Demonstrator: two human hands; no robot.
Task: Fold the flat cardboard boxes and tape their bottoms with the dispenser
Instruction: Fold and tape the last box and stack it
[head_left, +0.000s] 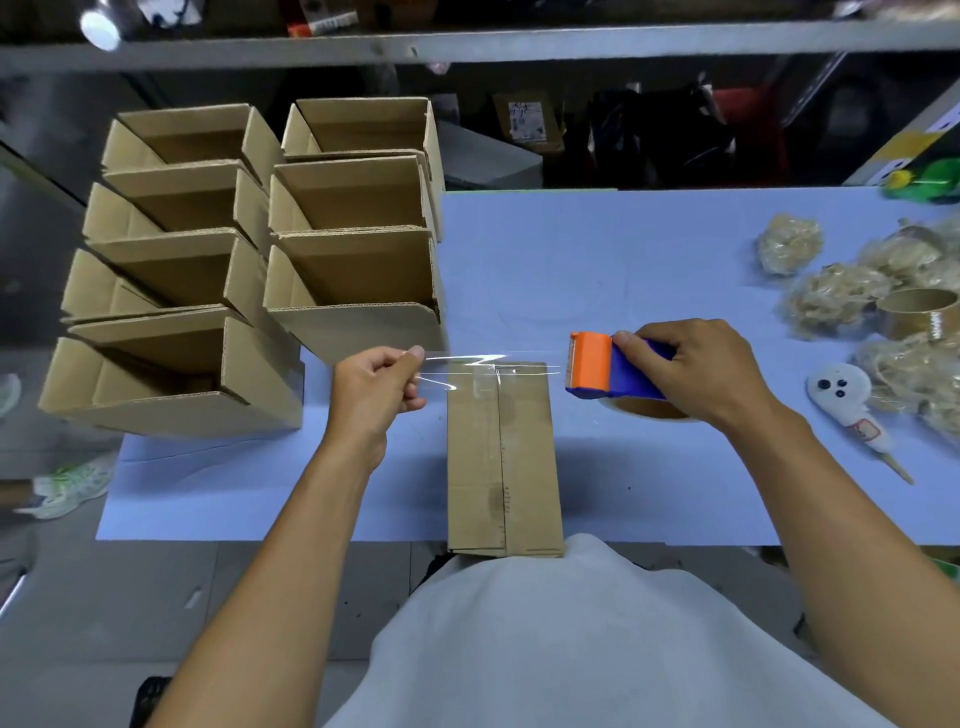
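Observation:
A folded cardboard box (503, 462) stands bottom-up on the blue table (623, 270), pressed against my body. Clear tape (483, 370) stretches across the box's far end. My left hand (376, 387) pinches the free tape end to the left of the box. To the right of the box, my right hand (691, 369) grips the orange-and-blue tape dispenser (605, 370), its orange head pointing at the box.
Two stacks of several finished open boxes (260, 249) fill the left side. Wads of used tape (831, 301), a cardboard tape core (917, 312) and a white ghost-shaped toy (847, 400) lie at the right. A shelf runs across the back.

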